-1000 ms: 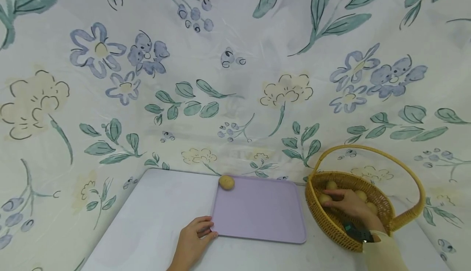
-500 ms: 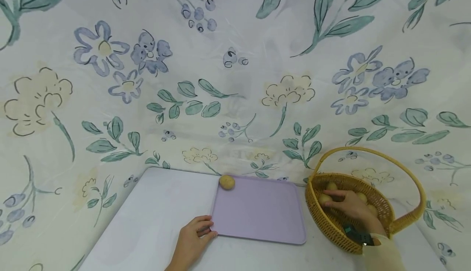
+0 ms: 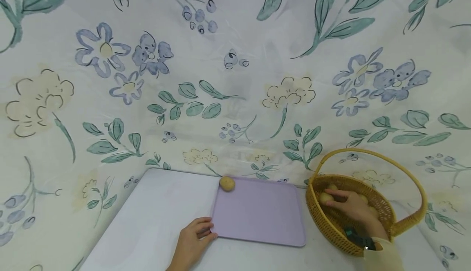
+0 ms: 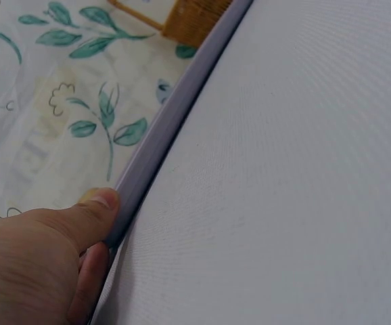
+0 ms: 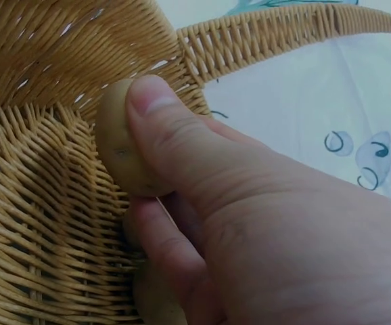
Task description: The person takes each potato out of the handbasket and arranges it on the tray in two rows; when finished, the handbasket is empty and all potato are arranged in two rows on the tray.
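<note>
My left hand (image 3: 193,240) pinches the near left corner of a lilac tray (image 3: 257,213), its thumb on the tray rim (image 4: 156,139) in the left wrist view. One potato (image 3: 227,184) lies in the tray's far left corner. On the right, my right hand (image 3: 353,207) reaches into a wicker basket (image 3: 333,231). Between thumb and fingers it grips a potato (image 5: 118,145), close to the woven wall in the right wrist view. Behind and below that hand, more potatoes (image 3: 363,198) lie in the basket, partly hidden by it.
A tall basket handle (image 3: 371,152) arches over the right hand and forearm. The white table (image 3: 162,205) extends left of the tray and in front of it. A floral cloth (image 3: 235,99) hangs behind the table. A dark band (image 3: 358,238) circles the right wrist.
The head view has shifted slightly. Both hands keep their places: the left at the tray corner, the right in the basket on the potato.
</note>
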`<state>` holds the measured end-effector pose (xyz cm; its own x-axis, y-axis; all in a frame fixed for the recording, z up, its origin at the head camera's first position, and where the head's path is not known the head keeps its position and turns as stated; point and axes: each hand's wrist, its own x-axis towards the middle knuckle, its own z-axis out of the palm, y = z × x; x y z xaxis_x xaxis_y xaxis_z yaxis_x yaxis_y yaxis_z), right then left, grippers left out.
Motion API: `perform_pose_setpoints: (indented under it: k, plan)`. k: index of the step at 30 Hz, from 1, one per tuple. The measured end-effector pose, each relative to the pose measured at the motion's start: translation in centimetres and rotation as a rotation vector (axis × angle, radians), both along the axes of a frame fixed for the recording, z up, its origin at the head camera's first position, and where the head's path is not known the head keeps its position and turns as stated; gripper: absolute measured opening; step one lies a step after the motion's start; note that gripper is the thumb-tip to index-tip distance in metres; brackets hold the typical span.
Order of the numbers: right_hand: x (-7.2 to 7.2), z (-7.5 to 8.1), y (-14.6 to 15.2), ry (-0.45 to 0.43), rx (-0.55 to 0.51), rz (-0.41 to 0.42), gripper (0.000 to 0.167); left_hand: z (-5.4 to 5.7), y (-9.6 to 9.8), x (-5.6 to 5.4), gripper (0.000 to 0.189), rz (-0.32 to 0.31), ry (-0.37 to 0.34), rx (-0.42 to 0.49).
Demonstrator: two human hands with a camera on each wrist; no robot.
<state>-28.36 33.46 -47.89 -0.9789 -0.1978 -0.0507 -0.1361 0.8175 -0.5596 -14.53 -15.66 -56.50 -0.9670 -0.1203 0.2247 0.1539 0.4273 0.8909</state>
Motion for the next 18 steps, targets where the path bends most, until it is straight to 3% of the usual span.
perform_pose_setpoints:
  k: [5, 18]
  plan:
    - [0.3, 0.6, -0.2, 0.026, 0.058, -0.043, 0.062, 0.0, 0.0, 0.0, 0.027, -0.008, 0.005, -0.016]
    - [1.8, 0.8, -1.5, 0.133, -0.145, -0.132, 0.057, 0.2, 0.0, 0.1, 0.028, -0.021, 0.001, -0.008]
